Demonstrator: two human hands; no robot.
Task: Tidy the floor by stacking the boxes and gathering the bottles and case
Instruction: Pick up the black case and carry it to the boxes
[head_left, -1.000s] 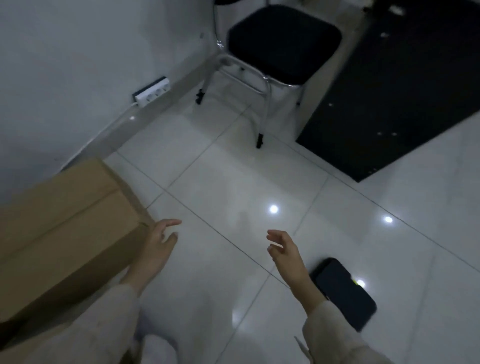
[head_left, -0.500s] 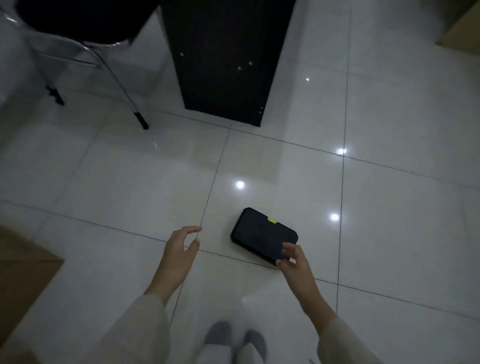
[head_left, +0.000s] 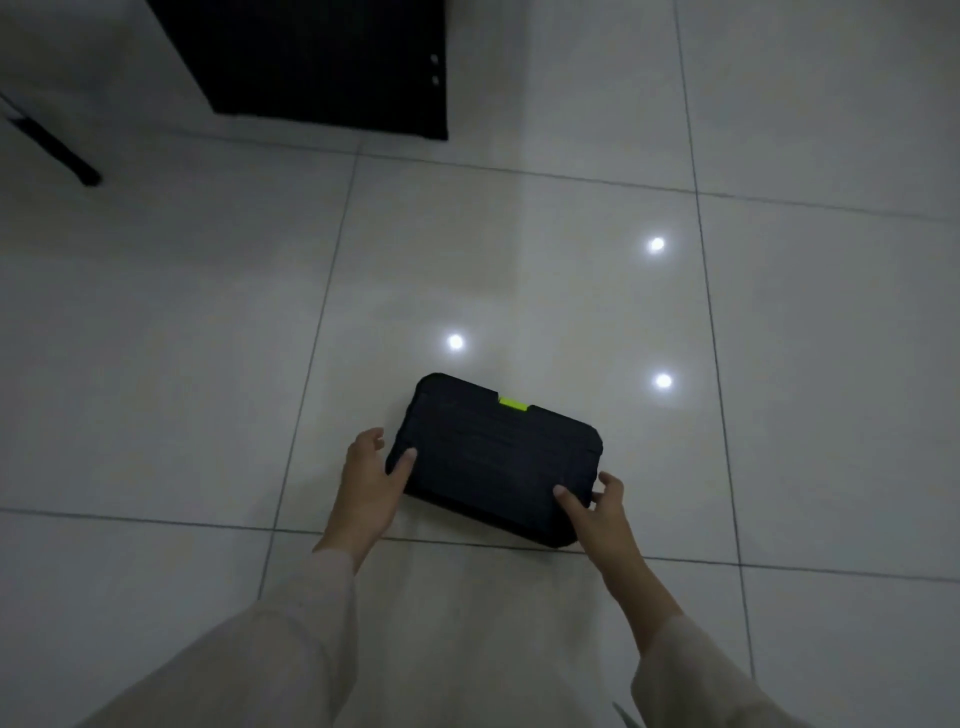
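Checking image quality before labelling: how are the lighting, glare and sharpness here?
Head view: dim overall; three round lamp reflections glare on the glossy floor tiles; the black case shows little surface detail beyond its green latch; both hands are fairly sharp; wide-angle bending curves the tile lines.

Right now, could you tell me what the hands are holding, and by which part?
The black case, gripped by its near corners: left hand on the near-left corner, right hand on the near-right. Whether it has left the floor cannot be told.
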